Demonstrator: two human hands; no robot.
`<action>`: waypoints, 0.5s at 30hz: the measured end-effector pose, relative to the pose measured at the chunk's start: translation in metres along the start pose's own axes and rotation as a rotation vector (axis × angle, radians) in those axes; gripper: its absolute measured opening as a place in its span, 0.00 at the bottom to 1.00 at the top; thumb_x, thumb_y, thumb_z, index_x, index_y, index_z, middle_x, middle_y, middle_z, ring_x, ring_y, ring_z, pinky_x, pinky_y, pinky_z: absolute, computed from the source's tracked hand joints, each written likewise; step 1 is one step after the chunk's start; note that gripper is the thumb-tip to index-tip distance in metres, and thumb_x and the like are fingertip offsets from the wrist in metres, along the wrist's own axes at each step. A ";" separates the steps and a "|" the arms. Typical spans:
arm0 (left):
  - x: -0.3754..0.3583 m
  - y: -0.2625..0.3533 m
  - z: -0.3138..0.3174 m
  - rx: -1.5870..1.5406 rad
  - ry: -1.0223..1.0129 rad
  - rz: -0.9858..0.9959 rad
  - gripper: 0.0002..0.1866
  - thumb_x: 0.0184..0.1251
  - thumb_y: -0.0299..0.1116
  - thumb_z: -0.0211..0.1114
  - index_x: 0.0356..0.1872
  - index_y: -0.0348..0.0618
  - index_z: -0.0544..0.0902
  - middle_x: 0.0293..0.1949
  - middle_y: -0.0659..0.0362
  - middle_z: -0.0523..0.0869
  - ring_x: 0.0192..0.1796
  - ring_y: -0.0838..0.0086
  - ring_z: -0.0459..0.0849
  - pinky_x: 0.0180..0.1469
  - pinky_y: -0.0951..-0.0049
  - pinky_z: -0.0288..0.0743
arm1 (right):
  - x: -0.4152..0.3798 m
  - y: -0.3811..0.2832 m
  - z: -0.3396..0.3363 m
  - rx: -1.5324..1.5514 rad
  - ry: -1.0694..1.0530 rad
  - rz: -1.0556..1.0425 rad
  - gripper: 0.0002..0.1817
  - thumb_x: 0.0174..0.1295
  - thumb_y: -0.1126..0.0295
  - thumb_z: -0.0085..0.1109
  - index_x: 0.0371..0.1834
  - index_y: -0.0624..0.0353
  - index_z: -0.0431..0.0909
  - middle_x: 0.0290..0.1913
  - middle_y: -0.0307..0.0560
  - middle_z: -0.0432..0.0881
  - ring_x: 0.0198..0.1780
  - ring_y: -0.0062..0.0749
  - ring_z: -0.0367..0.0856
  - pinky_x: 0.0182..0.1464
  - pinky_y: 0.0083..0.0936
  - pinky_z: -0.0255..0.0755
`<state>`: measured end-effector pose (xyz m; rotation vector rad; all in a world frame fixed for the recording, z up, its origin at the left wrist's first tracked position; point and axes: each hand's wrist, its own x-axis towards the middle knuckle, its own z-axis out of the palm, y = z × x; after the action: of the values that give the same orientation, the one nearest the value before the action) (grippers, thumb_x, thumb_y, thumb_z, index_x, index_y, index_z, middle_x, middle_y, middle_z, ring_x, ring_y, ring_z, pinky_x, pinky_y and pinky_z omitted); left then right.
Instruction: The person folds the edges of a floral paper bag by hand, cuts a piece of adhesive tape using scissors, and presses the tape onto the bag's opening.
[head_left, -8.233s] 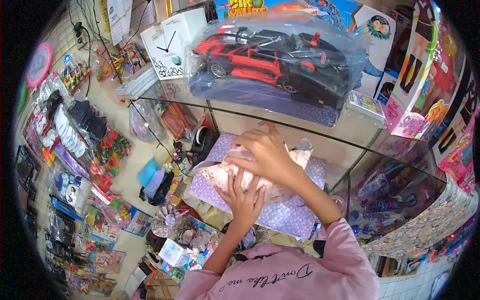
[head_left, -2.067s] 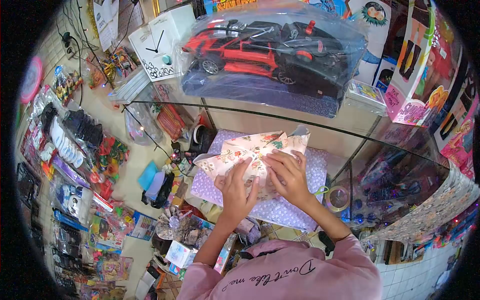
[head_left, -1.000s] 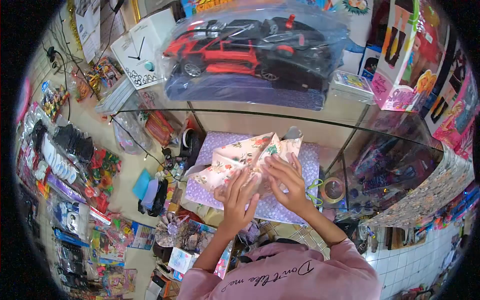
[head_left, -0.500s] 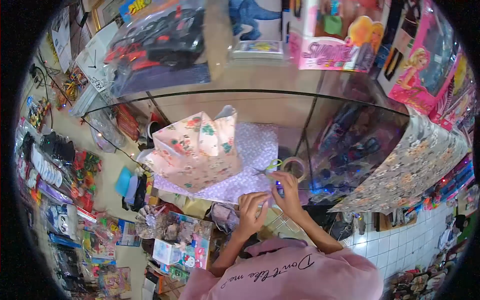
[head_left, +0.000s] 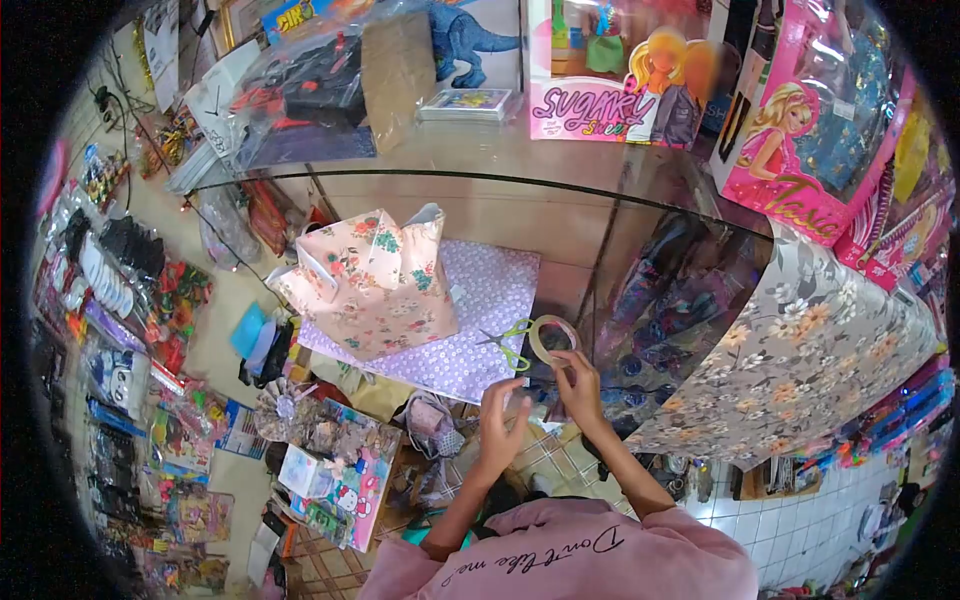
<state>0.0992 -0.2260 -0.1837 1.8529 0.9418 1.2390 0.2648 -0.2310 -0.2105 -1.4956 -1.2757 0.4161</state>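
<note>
My right hand closes its thumb and fingers on the lower rim of a roll of tape. Beside it my left hand is raised, fingers bent and the thumb apart from them. A small pale bit shows at the left fingertips, too small to name. Green-handled scissors lie between the roll and the wrapping paper, blades apart. Lavender patterned wrapping paper is spread on the glass counter. Upon it stands an object wrapped in pink floral paper, its folded corners sticking up.
Boxed dolls and a plastic-wrapped toy stand along the glass counter. Grey floral paper drapes over the right end. Below left, a Hello Kitty box sits among small goods. Packaged items cover the far left.
My right hand has moved from beside the scissors' handle to the tape roll. The hands have drawn apart, leaving the scissors in fuller view. The head view has shifted slightly.
</note>
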 end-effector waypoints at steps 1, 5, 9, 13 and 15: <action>0.003 0.000 -0.002 0.005 0.028 0.009 0.14 0.63 0.26 0.63 0.49 0.35 0.78 0.48 0.48 0.80 0.53 0.56 0.78 0.57 0.62 0.69 | -0.001 -0.007 -0.003 0.036 -0.001 0.000 0.12 0.59 0.78 0.59 0.47 0.63 0.78 0.42 0.54 0.80 0.49 0.45 0.81 0.52 0.32 0.71; 0.023 0.010 -0.013 0.013 0.121 0.025 0.18 0.61 0.25 0.66 0.53 0.34 0.76 0.51 0.47 0.79 0.57 0.57 0.77 0.59 0.63 0.69 | -0.005 -0.027 -0.002 0.264 -0.009 -0.008 0.13 0.60 0.79 0.60 0.48 0.64 0.79 0.45 0.50 0.81 0.51 0.34 0.79 0.56 0.27 0.69; 0.043 0.025 -0.022 0.076 0.163 0.147 0.26 0.57 0.27 0.70 0.59 0.36 0.74 0.57 0.47 0.77 0.58 0.56 0.76 0.62 0.62 0.67 | -0.007 -0.053 -0.001 0.479 -0.060 -0.030 0.12 0.60 0.81 0.60 0.48 0.66 0.79 0.47 0.47 0.79 0.54 0.29 0.76 0.58 0.24 0.67; 0.053 0.031 -0.032 0.257 0.170 0.214 0.25 0.55 0.29 0.71 0.56 0.39 0.79 0.58 0.51 0.78 0.57 0.58 0.77 0.62 0.62 0.64 | -0.004 -0.068 0.000 0.487 -0.086 -0.067 0.13 0.60 0.82 0.60 0.49 0.66 0.79 0.47 0.47 0.79 0.53 0.28 0.76 0.57 0.23 0.68; 0.054 0.030 -0.033 0.323 0.182 0.241 0.22 0.55 0.30 0.72 0.53 0.41 0.82 0.56 0.54 0.80 0.56 0.62 0.78 0.61 0.63 0.64 | -0.002 -0.071 0.000 0.467 -0.086 -0.083 0.13 0.60 0.82 0.60 0.48 0.66 0.79 0.47 0.47 0.79 0.52 0.28 0.76 0.57 0.23 0.68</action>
<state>0.0883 -0.1887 -0.1251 2.1836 1.0935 1.4905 0.2298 -0.2438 -0.1500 -1.0368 -1.2005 0.6776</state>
